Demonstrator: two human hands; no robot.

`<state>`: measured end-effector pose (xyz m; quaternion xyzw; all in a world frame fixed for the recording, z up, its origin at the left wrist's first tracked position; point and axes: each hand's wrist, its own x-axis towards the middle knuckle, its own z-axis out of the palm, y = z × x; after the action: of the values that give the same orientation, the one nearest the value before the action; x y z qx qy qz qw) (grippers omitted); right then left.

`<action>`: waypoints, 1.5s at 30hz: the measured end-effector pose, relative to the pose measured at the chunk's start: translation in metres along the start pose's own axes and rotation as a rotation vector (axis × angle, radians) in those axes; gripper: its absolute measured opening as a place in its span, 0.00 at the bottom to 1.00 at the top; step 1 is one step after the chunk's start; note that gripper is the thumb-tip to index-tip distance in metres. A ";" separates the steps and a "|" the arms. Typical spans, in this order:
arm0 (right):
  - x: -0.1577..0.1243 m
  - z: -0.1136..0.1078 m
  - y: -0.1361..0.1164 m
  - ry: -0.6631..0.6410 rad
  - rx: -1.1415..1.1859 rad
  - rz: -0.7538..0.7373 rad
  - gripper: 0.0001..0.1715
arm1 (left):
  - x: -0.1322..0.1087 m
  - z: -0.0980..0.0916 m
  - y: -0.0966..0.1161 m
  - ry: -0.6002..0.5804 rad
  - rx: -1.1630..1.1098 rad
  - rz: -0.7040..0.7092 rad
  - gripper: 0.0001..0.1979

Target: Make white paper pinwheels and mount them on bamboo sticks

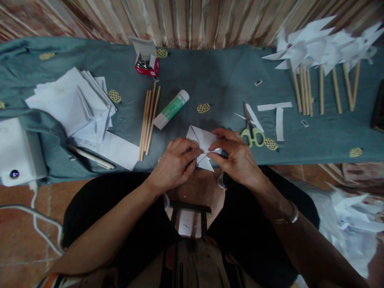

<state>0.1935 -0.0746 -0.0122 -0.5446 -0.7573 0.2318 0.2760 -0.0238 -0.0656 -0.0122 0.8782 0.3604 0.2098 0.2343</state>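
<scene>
A small white sheet of paper (206, 136), with slits cut in from its corners, is between my two hands at the near edge of the table. My left hand (179, 160) pinches it near the centre from the left, fingers closed. From the right, my right hand (235, 154) has thumb and forefinger at the paper's middle, pinching it, with the other fingers bent over its right side. Scissors (253, 136) with green handles lie just right of my right hand. A green and white glue stick (171, 109) rests beyond my left hand, beside several wooden sticks (147, 124).
Stacked white paper (69, 104) and a pen (91, 157) lie at the left, near a white device (19, 152). An opened red box (147, 66) of metal pieces stands at the back. Finished paper pinwheels (321, 44) on sticks lie at the right, with paper strips (279, 120) nearer.
</scene>
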 end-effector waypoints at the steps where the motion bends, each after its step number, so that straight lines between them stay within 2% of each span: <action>1: 0.000 0.000 0.000 0.001 -0.001 -0.008 0.05 | 0.000 0.000 0.000 0.000 0.001 0.004 0.14; 13: -0.001 -0.001 0.000 -0.028 -0.030 0.011 0.04 | 0.001 0.001 0.001 -0.044 0.011 -0.023 0.16; 21: -0.001 0.000 -0.001 -0.024 -0.035 -0.011 0.04 | 0.005 0.000 0.005 -0.119 0.090 -0.010 0.20; 29: -0.003 -0.001 -0.002 -0.022 -0.075 -0.047 0.04 | 0.005 0.002 0.005 -0.098 0.121 -0.011 0.18; 41: -0.008 -0.003 -0.009 -0.046 -0.084 -0.119 0.14 | 0.011 0.001 0.009 -0.128 0.152 -0.032 0.16; 45: -0.012 -0.002 -0.008 -0.067 -0.116 -0.108 0.15 | 0.008 0.002 0.006 -0.083 0.106 -0.022 0.18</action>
<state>0.1926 -0.0885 -0.0071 -0.5099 -0.8065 0.1906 0.2306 -0.0143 -0.0644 -0.0092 0.8932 0.3706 0.1512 0.2048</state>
